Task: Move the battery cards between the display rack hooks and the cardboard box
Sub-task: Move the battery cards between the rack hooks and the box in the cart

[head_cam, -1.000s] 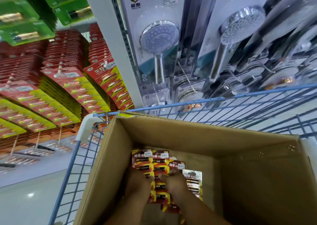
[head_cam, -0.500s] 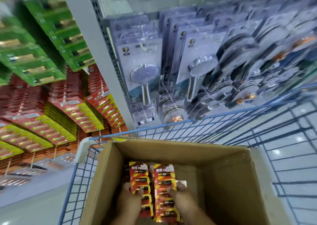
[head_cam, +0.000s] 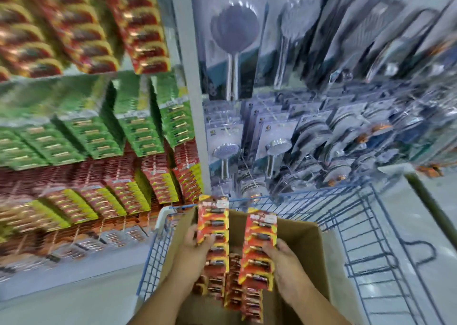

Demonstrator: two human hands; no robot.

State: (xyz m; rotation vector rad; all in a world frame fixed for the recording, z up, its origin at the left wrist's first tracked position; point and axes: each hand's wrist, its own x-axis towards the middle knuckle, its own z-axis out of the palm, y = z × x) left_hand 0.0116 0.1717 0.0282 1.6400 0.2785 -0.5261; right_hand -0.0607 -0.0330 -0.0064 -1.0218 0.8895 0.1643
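A: We're lifting both stacks of battery cards higher out of the cardboard box (head_cam: 306, 235) than a moment ago.
B: Yes, our left hand (head_cam: 195, 248) is gripping the left stack (head_cam: 214, 225), our right hand (head_cam: 288, 262) the right stack (head_cam: 259, 248).

We counted two hands, the left hand (head_cam: 195, 250) and the right hand (head_cam: 288, 266), and each gripped one strip of battery cards: the left strip (head_cam: 213, 225) and the right strip (head_cam: 259, 248). There was one cardboard box (head_cam: 304, 230), standing in one blue wire cart (head_cam: 366, 238). More battery cards (head_cam: 235, 292) lay inside the box, too overlapped and blurred to number. The rack's hanging battery packs (head_cam: 138, 126) and shower heads (head_cam: 227, 151) were too many and too blurred to count.
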